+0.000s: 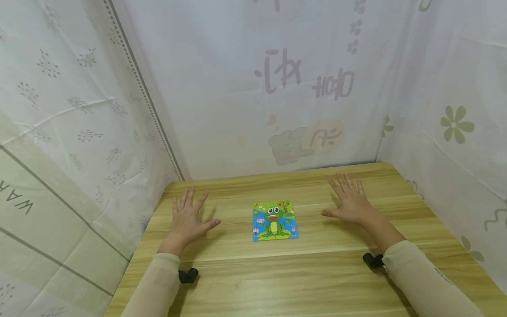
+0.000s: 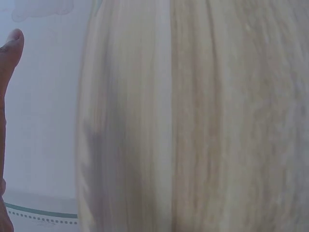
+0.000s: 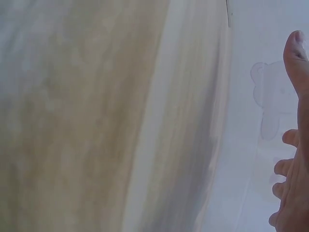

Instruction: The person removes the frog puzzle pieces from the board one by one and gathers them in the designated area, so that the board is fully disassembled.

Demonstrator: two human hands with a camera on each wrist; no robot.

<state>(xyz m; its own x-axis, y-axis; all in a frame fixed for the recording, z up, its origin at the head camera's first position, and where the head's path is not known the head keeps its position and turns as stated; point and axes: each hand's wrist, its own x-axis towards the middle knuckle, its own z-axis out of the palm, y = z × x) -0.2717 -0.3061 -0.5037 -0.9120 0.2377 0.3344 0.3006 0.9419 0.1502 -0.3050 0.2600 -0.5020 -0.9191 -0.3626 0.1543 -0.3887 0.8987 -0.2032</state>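
Observation:
A square frog picture puzzle (image 1: 275, 220), green and blue with a smiling frog, lies flat on the wooden table (image 1: 253, 277). To its left, my left hand (image 1: 189, 221) is held over the table with fingers spread and nothing in it. On the other side, my right hand (image 1: 350, 202) has its fingers fanned out too, thumb toward the puzzle, holding nothing. Both hands are apart from the puzzle. In the left wrist view only the thumb (image 2: 12, 48) and a strip of hand show at the left edge; the right wrist view shows the right thumb (image 3: 295, 60) and fingertips.
Pale printed curtains (image 1: 222, 88) hang behind the table and along both sides, close to its edges. A black wrist camera mount (image 1: 188, 275) sticks out at the left sleeve, and another black mount (image 1: 373, 260) at the right sleeve.

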